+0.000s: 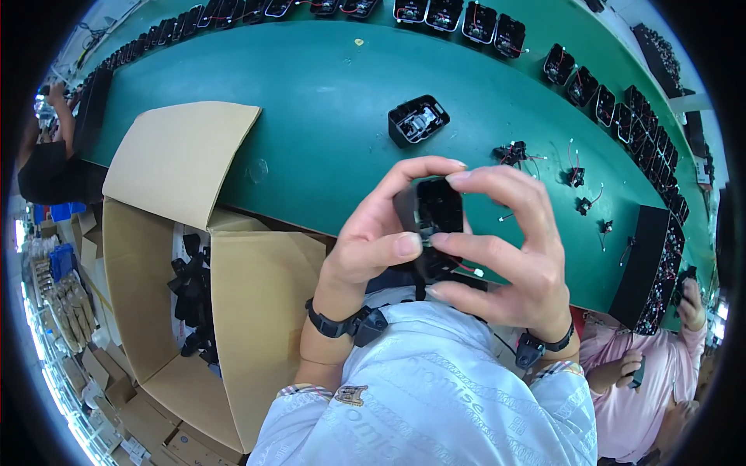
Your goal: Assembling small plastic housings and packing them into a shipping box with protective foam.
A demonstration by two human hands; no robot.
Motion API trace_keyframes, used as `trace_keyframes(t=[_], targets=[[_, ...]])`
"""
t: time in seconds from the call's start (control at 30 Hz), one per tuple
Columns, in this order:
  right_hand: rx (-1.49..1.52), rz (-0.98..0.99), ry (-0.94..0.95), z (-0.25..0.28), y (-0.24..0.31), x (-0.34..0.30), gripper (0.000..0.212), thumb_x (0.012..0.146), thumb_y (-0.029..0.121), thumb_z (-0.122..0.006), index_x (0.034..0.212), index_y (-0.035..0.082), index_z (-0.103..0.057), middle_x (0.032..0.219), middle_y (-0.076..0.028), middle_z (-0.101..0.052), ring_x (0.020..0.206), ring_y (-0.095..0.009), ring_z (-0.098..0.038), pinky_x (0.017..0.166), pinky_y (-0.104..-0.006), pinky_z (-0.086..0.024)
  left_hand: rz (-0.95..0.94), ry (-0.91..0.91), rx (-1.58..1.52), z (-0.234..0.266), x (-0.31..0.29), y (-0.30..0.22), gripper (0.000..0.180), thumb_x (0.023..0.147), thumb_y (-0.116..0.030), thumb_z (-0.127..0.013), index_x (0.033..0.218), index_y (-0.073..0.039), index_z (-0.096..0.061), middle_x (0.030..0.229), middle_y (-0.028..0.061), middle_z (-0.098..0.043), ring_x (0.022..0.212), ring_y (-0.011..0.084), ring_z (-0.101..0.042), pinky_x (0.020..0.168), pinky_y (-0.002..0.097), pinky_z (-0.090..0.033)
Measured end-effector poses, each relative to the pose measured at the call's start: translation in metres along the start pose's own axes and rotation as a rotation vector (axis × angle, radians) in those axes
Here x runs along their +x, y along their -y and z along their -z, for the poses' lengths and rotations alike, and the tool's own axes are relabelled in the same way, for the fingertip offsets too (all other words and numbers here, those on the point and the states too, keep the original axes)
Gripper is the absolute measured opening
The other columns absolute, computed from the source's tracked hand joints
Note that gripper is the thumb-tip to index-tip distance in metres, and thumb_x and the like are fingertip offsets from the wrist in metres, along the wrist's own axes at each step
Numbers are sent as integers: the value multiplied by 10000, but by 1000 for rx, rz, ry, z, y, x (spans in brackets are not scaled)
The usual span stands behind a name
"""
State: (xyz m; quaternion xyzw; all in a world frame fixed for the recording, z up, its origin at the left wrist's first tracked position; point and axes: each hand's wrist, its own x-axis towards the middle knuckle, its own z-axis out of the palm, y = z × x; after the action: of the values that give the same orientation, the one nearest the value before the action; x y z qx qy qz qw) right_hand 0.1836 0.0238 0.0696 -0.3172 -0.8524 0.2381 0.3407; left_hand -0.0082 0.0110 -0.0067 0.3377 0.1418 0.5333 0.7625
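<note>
Close in front of my body, my left hand [370,233] is wrapped round a black plastic housing [443,203], thumb on its near side. My right hand [522,252] grips the same housing from the right: one finger is on the top rim, another reaches into the hollow, and one lies at the lower end. What that inner fingertip presses is too small to make out. From the lower part of the housing a red wire ends in a white connector [477,272]. Beyond my hands, a second open black housing [420,122] with a metallic part inside stands on the green table [318,101].
Small black wired modules [510,153] lie right of my hands. Rows of black housings [480,23] line the table's far and right sides. A black bin [639,268] of small parts stands right; an open carton [159,318] holds black pieces at left. People sit on both sides.
</note>
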Motion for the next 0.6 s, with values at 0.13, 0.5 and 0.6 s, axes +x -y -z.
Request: trace_keyframes(t=[0.13,0.5,0.6], targets=[[-140,42,-41,-9,-4,-4,378,543,112,-859,893,67,-723,1241,-144,-620,1091,-368,-614,888,-455,-520,1,-75,57,-10,0,0,716,897,-241,-718,1469,5,-364,1171,120,-595,1065,174,-605,941,318,-492],[501,-235,-208,-13,-36,-28,250,701,74,-851,890,26,-695,1398,-297,-538,1354,-420,-496,1021,-482,-497,199,-173,450,-41,19,-20,531,1071,-351,-471,1473,-9,-419,1062,59,-613,838,97,-581,748,245,-500],[841,-276,-177,-12,-47,-26,237,724,87,-852,868,-7,-690,1528,-356,-349,1403,-483,-406,1043,-530,-472,184,-179,616,-42,21,-21,557,1093,-379,-395,1528,-30,-377,919,27,-621,734,81,-563,654,229,-472]])
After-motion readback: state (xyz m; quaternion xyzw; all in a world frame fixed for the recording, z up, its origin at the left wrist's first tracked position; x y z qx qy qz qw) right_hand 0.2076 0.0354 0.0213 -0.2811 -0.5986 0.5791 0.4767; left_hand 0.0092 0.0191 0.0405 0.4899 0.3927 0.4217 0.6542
